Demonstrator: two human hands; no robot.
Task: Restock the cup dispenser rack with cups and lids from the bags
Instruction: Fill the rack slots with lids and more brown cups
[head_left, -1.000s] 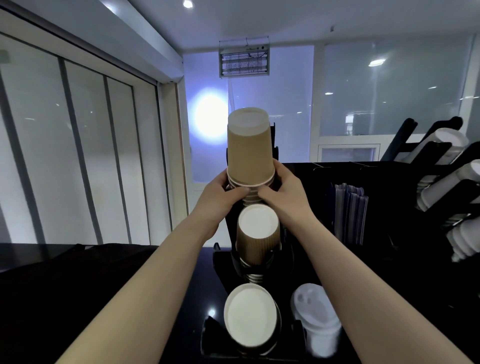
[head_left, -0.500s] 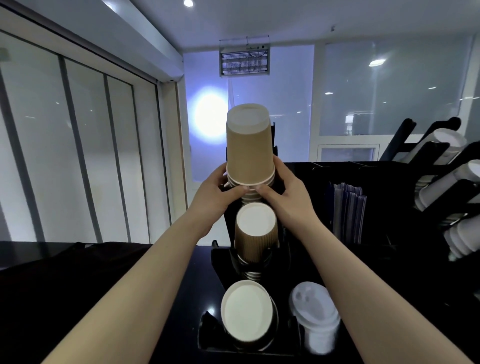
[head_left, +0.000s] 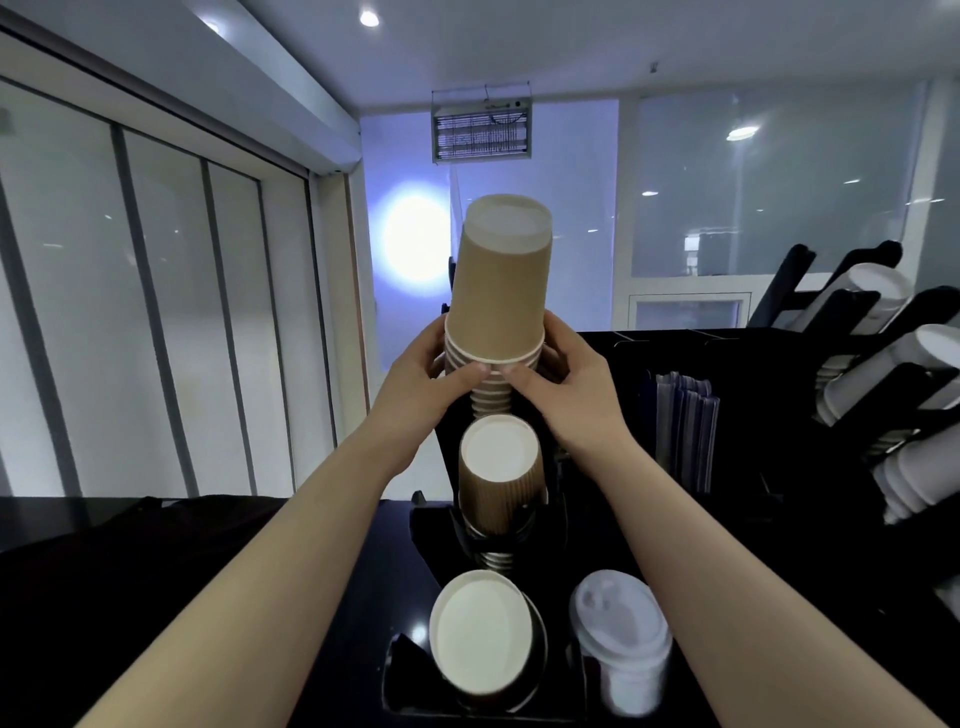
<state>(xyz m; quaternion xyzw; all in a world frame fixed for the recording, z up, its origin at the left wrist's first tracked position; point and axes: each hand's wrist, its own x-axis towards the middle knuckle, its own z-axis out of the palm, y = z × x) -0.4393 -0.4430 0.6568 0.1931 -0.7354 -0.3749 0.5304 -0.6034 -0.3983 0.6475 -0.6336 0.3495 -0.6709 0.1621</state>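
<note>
A stack of brown paper cups (head_left: 498, 291) stands bottom-up in the top slot of the black dispenser rack (head_left: 431, 525). My left hand (head_left: 421, 384) grips its rims from the left and my right hand (head_left: 561, 384) grips them from the right, thumbs meeting at the front. Below it sits a ribbed brown cup stack (head_left: 501, 478), and lower still another cup stack (head_left: 483, 639) shows its white base. A stack of white lids (head_left: 621, 639) fills the slot to the right of that.
A second black rack at the right holds slanted stacks of white cups (head_left: 883, 364). Dark sleeves or napkins (head_left: 683, 426) stand behind the counter edge. A black counter (head_left: 156, 561) spreads to the left, with glass panels behind it.
The top cup stack has tilted slightly and shifted with both hands still holding its rims; my thumbs have come together at the front.
</note>
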